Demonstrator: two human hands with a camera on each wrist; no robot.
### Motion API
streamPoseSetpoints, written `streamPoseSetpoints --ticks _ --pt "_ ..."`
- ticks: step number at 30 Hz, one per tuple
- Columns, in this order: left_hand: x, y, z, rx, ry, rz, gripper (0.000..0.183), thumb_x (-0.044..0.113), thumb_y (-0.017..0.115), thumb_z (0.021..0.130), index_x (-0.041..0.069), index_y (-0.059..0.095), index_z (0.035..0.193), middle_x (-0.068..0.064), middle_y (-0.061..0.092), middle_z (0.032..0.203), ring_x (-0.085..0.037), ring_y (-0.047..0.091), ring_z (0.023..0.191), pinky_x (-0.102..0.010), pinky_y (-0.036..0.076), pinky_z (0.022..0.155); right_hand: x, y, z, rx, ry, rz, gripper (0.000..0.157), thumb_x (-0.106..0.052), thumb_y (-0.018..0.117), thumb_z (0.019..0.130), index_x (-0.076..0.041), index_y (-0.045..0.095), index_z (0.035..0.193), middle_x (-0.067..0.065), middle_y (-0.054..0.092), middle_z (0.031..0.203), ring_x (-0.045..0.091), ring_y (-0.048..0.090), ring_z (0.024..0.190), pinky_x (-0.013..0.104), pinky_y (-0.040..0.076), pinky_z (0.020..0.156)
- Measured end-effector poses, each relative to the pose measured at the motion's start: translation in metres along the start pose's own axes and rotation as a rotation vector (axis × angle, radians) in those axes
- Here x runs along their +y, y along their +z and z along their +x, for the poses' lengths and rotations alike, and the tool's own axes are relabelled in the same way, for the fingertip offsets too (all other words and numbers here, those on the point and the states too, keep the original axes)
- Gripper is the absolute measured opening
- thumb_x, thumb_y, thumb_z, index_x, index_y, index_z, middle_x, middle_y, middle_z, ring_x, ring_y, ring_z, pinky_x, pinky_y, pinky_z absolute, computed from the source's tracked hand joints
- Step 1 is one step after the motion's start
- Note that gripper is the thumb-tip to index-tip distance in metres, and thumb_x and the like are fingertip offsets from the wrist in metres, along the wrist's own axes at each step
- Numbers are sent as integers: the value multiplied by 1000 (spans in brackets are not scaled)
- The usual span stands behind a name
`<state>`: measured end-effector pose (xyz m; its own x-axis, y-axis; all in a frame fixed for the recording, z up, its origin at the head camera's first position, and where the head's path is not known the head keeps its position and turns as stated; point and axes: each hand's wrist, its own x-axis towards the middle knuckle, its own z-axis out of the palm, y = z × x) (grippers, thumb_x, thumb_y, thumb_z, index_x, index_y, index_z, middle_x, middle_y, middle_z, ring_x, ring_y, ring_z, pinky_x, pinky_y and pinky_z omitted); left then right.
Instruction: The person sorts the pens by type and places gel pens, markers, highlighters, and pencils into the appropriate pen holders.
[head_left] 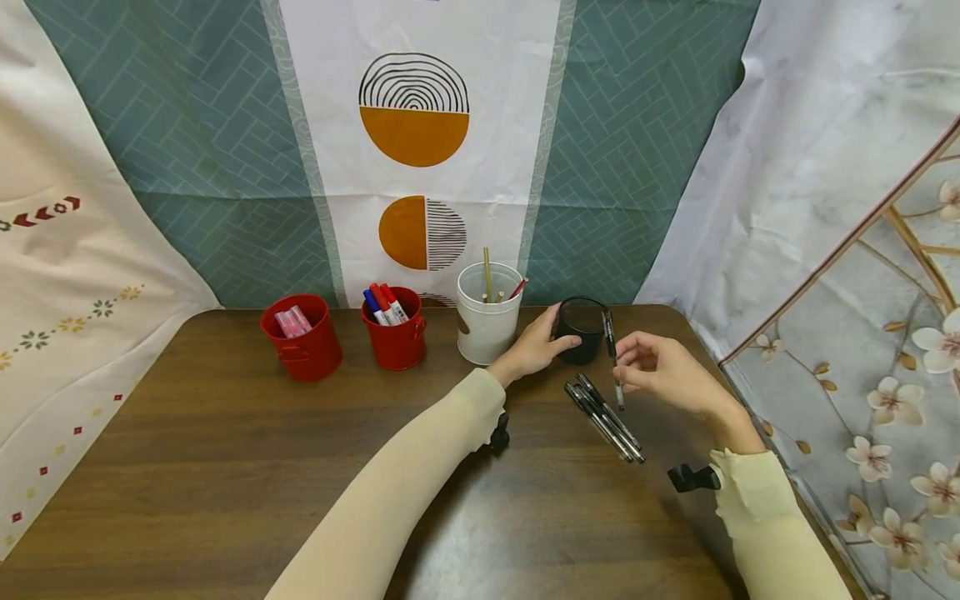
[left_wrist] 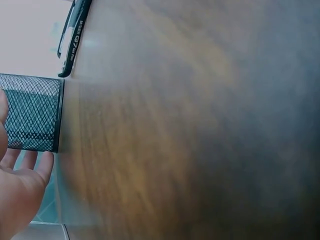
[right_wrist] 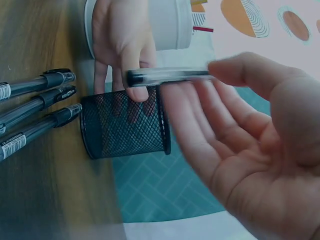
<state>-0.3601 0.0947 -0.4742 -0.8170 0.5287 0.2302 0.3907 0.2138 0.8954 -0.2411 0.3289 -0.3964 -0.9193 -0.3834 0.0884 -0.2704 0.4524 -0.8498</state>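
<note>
My left hand holds the black mesh pen cup, its thumb on the near side and its fingers behind the mesh. The cup stands upright near the table's back edge. Between thumb and fingers, my right hand pinches a black gel pen just right of the cup. That pen points up and down in the head view, its dark end level with the cup's rim. Several similar pens lie side by side on the table in front of the cup; the right wrist view shows three of them.
A white bucket with sticks and a red pencil stands left of the mesh cup. Farther left are a red bucket with blue and red markers and another red bucket with pink-and-white items. Fabric hangs behind the table.
</note>
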Motion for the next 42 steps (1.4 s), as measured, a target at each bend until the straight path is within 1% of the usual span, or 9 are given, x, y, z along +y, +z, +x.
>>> streamPoseSetpoints --ticks 3,6,11,18,22,28,31,37,42 --pt "2 -1 -1 1 -14 36 73 23 70 105 8 32 165 -18 45 162 -31 45 151 -42 38 124 1 -2 2 101 -40 57 23 2 69 101 12 58 119 16 71 99 15 76 84 36 66 76" --pt "4 -2 -1 -6 -26 81 73 25 69 105 9 31 165 -16 44 163 -28 43 152 -39 37 125 1 -4 5 191 -68 156 24 3 68 101 15 55 118 8 72 98 13 76 83 33 66 76" --pt "6 -3 -1 -16 -48 133 75 29 68 106 11 29 167 -15 41 166 -26 41 154 -36 36 125 0 -7 13 309 -104 345 23 5 68 100 11 55 118 0 73 96 11 76 84 30 65 78" --pt "7 -4 -1 -15 -38 144 74 27 68 106 9 29 166 -17 42 164 -26 40 154 -36 34 126 -8 -19 33 402 -149 423 20 6 69 99 5 59 116 1 72 96 11 75 81 28 65 76" --pt "6 -3 -1 -14 -28 137 73 25 69 106 8 30 166 -16 44 163 -26 40 154 -37 34 126 -10 -23 47 406 -145 437 23 6 71 98 5 59 117 1 69 96 13 75 82 28 65 77" --pt "5 -3 -1 -6 -24 130 72 28 69 106 10 32 165 -14 45 162 -24 40 153 -35 33 126 -2 -29 64 384 -139 451 26 5 72 97 7 58 119 1 70 99 12 74 87 29 64 80" --pt "4 -2 0 -4 -20 125 72 28 69 106 9 32 165 -14 45 161 -24 41 153 -35 34 126 4 -31 72 346 -128 461 27 5 72 98 6 57 120 2 69 101 13 75 88 31 64 82" --pt "4 -2 1 -5 -2 111 70 24 69 105 5 34 163 -19 47 159 -26 45 150 -37 36 125 14 -33 84 271 -99 409 20 6 67 100 0 60 117 0 70 101 15 76 88 31 65 82" --pt "2 -1 3 -13 -2 99 70 23 69 105 5 35 163 -21 47 159 -26 45 149 -37 36 125 21 -31 90 227 -107 405 20 7 68 100 7 58 117 2 71 100 16 77 88 31 65 82"
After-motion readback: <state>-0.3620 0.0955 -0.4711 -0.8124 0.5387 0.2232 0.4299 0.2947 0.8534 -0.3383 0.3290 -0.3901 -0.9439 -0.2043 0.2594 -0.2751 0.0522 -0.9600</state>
